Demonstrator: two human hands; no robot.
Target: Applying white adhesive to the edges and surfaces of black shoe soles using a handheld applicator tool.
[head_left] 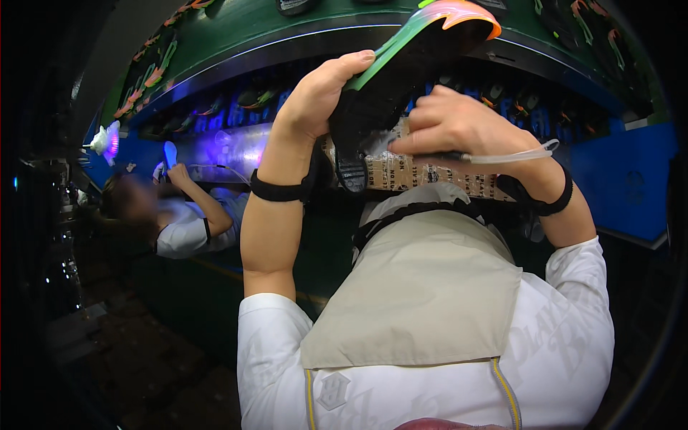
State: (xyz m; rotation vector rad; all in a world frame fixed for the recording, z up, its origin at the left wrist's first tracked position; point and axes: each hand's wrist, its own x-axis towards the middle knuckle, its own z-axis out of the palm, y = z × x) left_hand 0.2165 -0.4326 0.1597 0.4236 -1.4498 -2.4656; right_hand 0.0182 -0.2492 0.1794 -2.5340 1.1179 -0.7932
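My left hand (320,97) is closed round a black shoe piece (383,86) and holds it up on a slant. A glossy green-to-orange part (401,41) runs along its upper edge, and the thumb presses on it. My right hand (459,125) is closed on a dark-handled brush (450,155), with its pale, blurred tip against the lower part of the shoe piece. From the brush's back end a clear thin tube (512,154) loops out past the wrist. Black bands circle both forearms.
Below my hands lies a ledge covered in brown printed paper (398,172). Beyond it runs a green conveyor (330,25) bearing shoe parts, above a shelf of more parts. A co-worker (193,215) at the left holds a blue-lit piece (170,154) near a glowing lamp (107,142). A blue panel (631,179) stands at right.
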